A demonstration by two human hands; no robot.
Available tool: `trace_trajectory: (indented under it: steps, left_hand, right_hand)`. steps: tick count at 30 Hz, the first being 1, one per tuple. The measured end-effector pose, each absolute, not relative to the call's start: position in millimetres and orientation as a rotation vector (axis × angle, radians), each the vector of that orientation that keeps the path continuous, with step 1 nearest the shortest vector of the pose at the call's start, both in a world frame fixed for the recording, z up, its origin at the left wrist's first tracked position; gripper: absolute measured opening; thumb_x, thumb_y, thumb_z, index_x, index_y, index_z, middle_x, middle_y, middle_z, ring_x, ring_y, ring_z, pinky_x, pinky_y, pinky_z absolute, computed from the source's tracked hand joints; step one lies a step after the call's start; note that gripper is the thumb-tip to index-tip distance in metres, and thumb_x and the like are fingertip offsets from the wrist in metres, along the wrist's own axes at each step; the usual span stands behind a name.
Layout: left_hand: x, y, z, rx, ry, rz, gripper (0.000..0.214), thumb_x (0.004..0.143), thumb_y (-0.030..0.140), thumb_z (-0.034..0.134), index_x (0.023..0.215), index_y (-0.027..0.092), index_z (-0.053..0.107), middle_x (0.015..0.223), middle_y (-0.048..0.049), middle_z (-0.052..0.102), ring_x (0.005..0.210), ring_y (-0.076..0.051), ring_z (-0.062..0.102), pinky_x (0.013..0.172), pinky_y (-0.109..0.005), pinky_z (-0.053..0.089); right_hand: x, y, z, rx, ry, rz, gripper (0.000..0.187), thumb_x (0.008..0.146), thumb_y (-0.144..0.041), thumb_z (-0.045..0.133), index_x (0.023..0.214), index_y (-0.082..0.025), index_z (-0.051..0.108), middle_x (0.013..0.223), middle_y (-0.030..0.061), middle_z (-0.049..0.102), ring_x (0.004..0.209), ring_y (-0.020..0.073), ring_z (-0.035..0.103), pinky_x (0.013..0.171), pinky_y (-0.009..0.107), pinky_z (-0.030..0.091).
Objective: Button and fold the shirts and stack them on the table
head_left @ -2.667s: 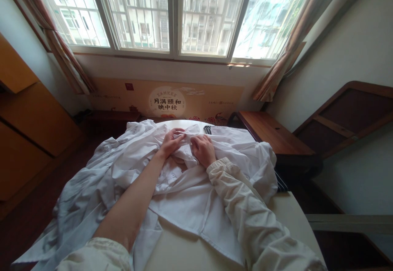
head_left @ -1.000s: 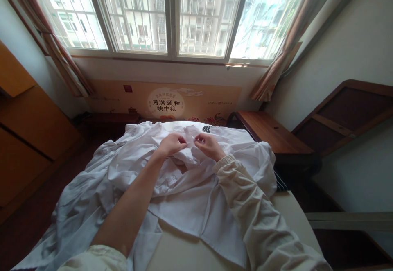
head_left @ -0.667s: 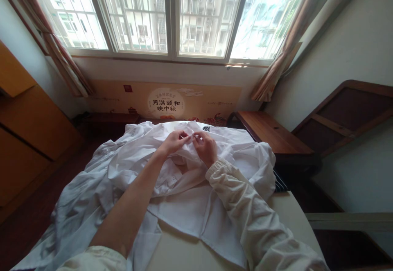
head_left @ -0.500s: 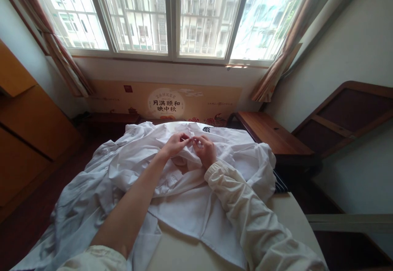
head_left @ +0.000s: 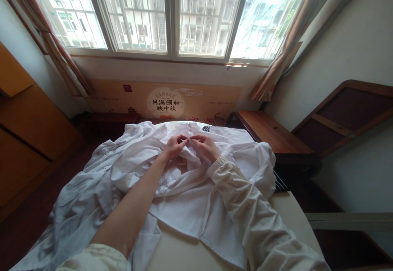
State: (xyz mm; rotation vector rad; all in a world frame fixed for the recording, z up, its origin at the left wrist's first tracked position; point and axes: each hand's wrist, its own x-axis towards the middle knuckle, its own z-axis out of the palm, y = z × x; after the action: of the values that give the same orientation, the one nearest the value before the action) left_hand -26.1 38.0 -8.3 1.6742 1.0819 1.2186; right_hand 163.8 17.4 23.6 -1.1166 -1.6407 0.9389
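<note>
A white shirt [head_left: 187,209] lies spread and rumpled over a pale round-edged table [head_left: 178,250]. Near the far side of the table, my left hand [head_left: 176,145] pinches the shirt's cloth between thumb and fingers. Right against it, my right hand [head_left: 207,146] grips the same bit of cloth, with the fingertips of both hands meeting. Whatever small part sits between the fingertips is hidden. A button shows on the cloth below my left hand. More crumpled white clothing [head_left: 82,201] spreads to the left and hangs over the table's edge.
Dark striped fabric [head_left: 281,183] peeks out from under the white cloth at the right. Beyond it stands a brown wooden table [head_left: 273,134]. A printed banner [head_left: 123,99] runs along the wall under the barred window. An orange-brown cabinet [head_left: 27,140] is at the left.
My right hand has turned, its fingers now stretching flatter toward the left fingertips, and its wrist has shifted slightly right. My left hand has moved only a little. Both still pinch the shirt.
</note>
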Motion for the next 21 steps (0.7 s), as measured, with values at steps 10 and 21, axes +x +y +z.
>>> trace_trajectory:
  steps: [10,21]
  left_hand:
    - [-24.9,32.4,-4.6,1.740,1.159,1.269,0.027,0.083,0.043,0.074,0.091,0.017,0.077,0.087,-0.0051,0.076,0.076,-0.018,0.068,0.067,-0.027,0.054]
    - [-26.2,37.7,-10.4,1.715,1.065,1.263,0.033,0.088,0.049,0.073,0.097,0.018,0.077,0.092,-0.0055,0.077,0.078,-0.018,0.069,0.069,-0.027,0.054]
  right_hand:
    - [168.4,7.6,42.9,-1.405,-1.959,0.668,0.028,0.087,-0.048,0.076,0.085,-0.020,0.078,0.078,0.0053,0.076,0.071,0.0205,0.067,0.062,0.029,0.043]
    - [165.3,18.1,20.0,-1.234,-1.763,0.683,0.025,0.088,-0.043,0.066,0.086,-0.019,0.075,0.070,-0.0007,0.068,0.062,0.0145,0.056,0.060,0.027,0.041]
